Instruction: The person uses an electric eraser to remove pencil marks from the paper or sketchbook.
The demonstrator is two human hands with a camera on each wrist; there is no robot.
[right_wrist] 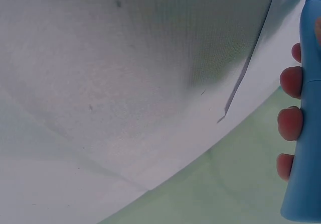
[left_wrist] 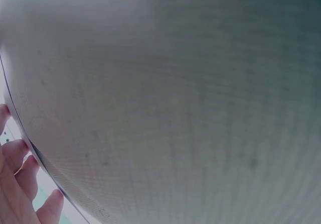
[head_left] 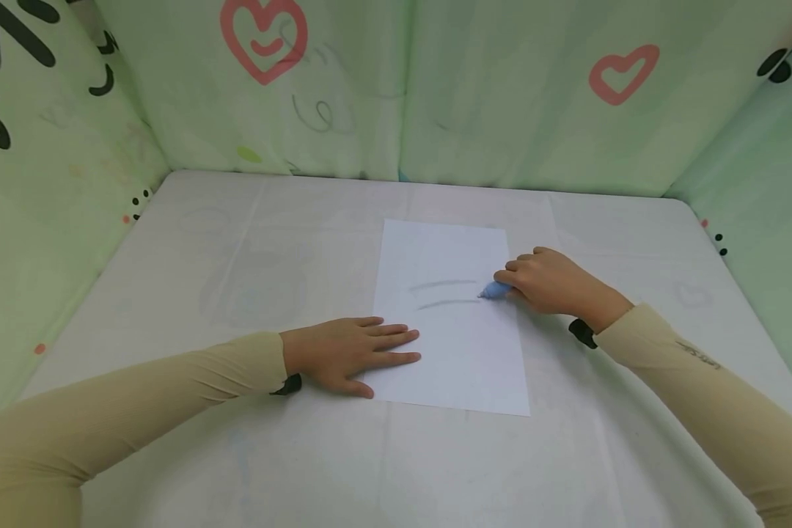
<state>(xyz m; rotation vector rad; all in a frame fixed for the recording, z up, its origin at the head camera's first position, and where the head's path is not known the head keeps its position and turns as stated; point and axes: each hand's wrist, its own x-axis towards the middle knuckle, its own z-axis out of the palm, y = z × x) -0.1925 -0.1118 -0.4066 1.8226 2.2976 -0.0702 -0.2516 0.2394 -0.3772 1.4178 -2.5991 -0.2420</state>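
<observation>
Curled fingers (right_wrist: 290, 124) of the right hand (head_left: 548, 282) gripped a blue pen (head_left: 498, 290), its tip beside two grey strokes (head_left: 445, 302) on the paper (head_left: 455, 367); the left hand (head_left: 350, 352), fingers spread, rested across the paper's left edge. Drawing seemed in hand; a further stroke probably called for steady paper.

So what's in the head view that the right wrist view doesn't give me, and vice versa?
Only the head view shows the left hand, spread across the paper's left edge, and the red heart outlines.
Only the right wrist view shows the blue pen's blunt back end.
Both show the pen's tip, the right hand's fingers and green cloth.
</observation>
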